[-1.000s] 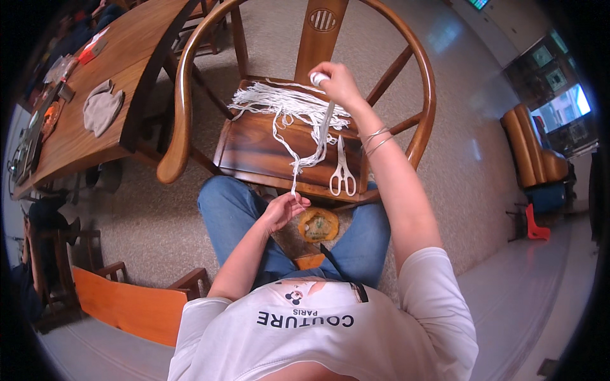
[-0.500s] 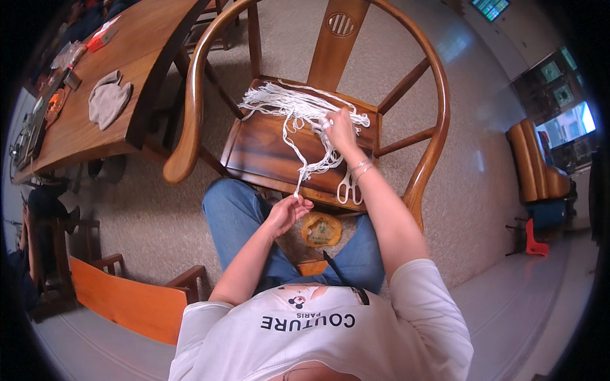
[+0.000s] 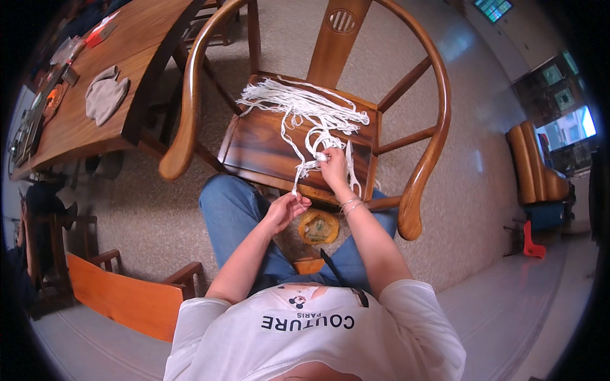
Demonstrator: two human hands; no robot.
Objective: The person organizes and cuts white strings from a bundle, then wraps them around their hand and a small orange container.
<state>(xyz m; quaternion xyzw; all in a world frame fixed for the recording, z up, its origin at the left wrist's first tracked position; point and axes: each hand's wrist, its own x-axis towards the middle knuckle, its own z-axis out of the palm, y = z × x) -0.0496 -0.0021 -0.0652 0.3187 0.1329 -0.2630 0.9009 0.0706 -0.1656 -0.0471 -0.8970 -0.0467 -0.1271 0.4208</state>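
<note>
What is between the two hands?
In the head view, one white cord runs taut from the left hand up to the right hand, crossing the front edge of the wooden chair seat. Nothing else lies there.

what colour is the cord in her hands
White cord, seen in the head view, held by both the left hand and right hand.

Far left: long wooden counter [image 3: 76, 133] bearing a crumpled grey cloth [image 3: 105, 96], a small red item [image 3: 96, 38] at its far end, dark objects along the left rim, too small to tell. Near left: orange-brown wooden bench [image 3: 124, 298]. Floor: speckled beige carpet [image 3: 470, 159]. Far right: tan padded seat [image 3: 530, 168], and near it a small red stool [image 3: 532, 244].
</note>
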